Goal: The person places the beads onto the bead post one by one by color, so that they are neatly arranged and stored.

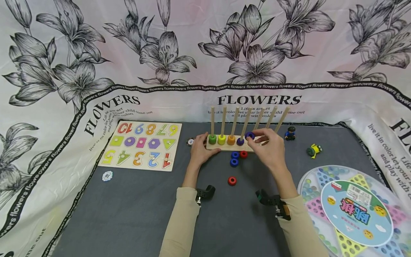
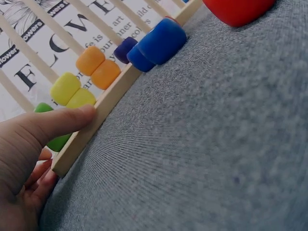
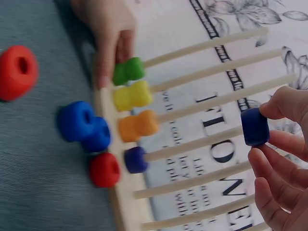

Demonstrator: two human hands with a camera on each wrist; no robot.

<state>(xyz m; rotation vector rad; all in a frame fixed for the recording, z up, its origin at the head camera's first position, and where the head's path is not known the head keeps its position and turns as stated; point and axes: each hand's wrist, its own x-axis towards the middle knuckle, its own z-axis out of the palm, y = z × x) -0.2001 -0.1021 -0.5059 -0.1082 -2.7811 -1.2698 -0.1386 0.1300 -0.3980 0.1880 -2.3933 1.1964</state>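
Observation:
A wooden peg stand (image 1: 231, 147) carries a row of upright pegs. Green (image 3: 129, 70), yellow (image 3: 133, 95) and orange beads (image 3: 138, 126) sit in pairs on the first three pegs, and one dark purple bead (image 3: 136, 160) is low on the fourth. My left hand (image 1: 201, 150) grips the stand's left end, thumb along the front, fingers behind. Between thumb and fingertips, my right hand (image 1: 269, 148) pinches another dark purple bead (image 3: 255, 126). In the right wrist view this bead overlaps the upper end of the fourth peg.
Two blue beads (image 1: 234, 159) and a red bead (image 1: 243, 154) lie before the stand, another red bead (image 1: 232, 181) nearer. A number puzzle board (image 1: 176, 142) lies left. At right are a small figure (image 1: 290, 134), a toy frog (image 1: 314, 151) and a round game board (image 1: 311, 203).

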